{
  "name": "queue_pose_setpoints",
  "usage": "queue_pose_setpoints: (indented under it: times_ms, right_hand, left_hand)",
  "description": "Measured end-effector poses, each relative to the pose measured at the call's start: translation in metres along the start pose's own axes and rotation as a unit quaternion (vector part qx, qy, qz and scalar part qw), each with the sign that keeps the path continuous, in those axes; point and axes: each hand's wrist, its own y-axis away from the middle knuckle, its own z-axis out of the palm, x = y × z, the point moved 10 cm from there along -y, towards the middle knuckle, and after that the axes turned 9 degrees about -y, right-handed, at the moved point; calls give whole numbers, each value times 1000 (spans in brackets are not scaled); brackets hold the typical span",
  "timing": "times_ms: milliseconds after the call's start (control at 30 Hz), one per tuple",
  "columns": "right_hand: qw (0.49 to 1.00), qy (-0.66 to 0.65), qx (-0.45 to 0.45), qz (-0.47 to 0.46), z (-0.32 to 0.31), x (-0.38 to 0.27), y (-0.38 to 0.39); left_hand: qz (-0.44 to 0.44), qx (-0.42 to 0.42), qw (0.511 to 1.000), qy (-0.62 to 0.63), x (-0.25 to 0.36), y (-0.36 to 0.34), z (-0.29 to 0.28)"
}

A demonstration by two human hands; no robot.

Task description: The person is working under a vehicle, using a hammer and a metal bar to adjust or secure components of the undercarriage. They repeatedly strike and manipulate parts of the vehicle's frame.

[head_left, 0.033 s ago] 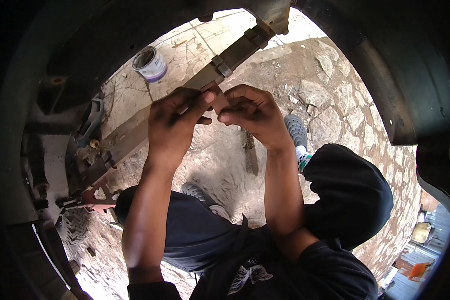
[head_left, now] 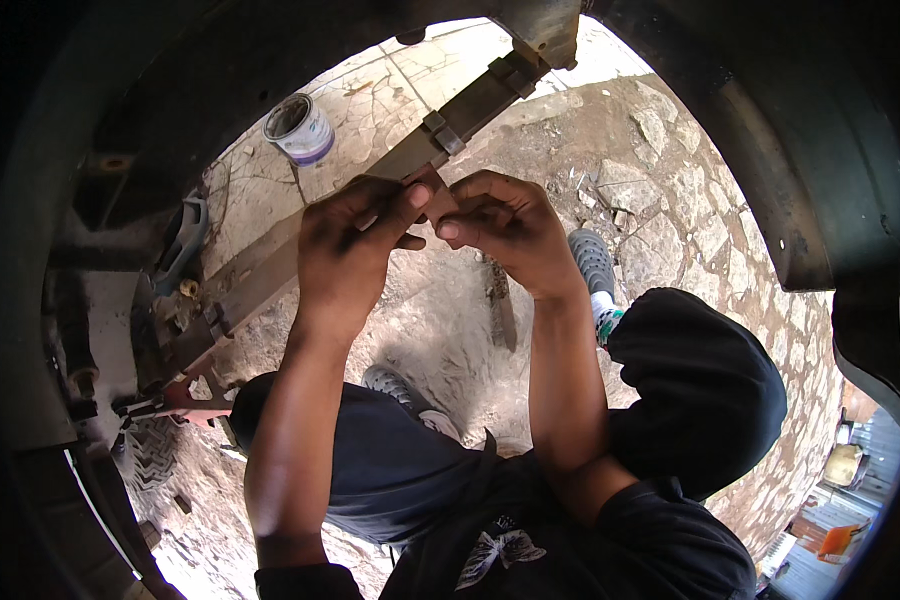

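Note:
Both my hands are raised together in front of a long rusty leaf spring [head_left: 260, 275] that runs diagonally from lower left to upper right under a vehicle. My left hand [head_left: 355, 250] and my right hand [head_left: 505, 230] both pinch a small flat brown piece [head_left: 438, 200] between thumbs and fingers, right against the spring. A metal clamp [head_left: 444, 130] wraps the spring just above my fingers. How the piece sits on the spring is hidden by my fingers.
A dark wheel arch [head_left: 800, 160] curves around the view. On the stone ground lie a white paint tin [head_left: 298, 128] and a flat metal bar [head_left: 500, 305]. A red-handled tool [head_left: 185, 400] sits by the axle at left, with tyre tread [head_left: 150, 450] below it. My grey shoes [head_left: 595, 258] are underneath.

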Motion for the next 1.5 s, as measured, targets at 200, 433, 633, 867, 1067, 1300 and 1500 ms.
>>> queue_pose_setpoints:
  times_ms: [200,433,633,867,1067,1300,1500]
  right_hand:
    - [998,-59,-1,20,-4,15,-3]
    - [980,-189,-5,56,3,40,-11]
    - [971,-225,5,81,-2,53,-13]
    - [961,-268,-60,26,0,47,-13]
    - [950,-287,102,62,-43,56,-14]
    - [834,182,479,-202,-166,7,-23]
    - [748,366,446,-326,-151,-21,-55]
  left_hand:
    - [13,-1,999,44,-4,-2,9]
    - [-32,-12,991,127,-20,-11,11]
    - [-140,-21,974,176,-41,-12,16]
    - [-44,-83,994,64,-24,-14,23]
    - [-45,23,998,34,-38,-11,6]
    - [-49,1,999,6,-34,-8,15]
    - [-65,-36,997,-26,-31,-5,23]
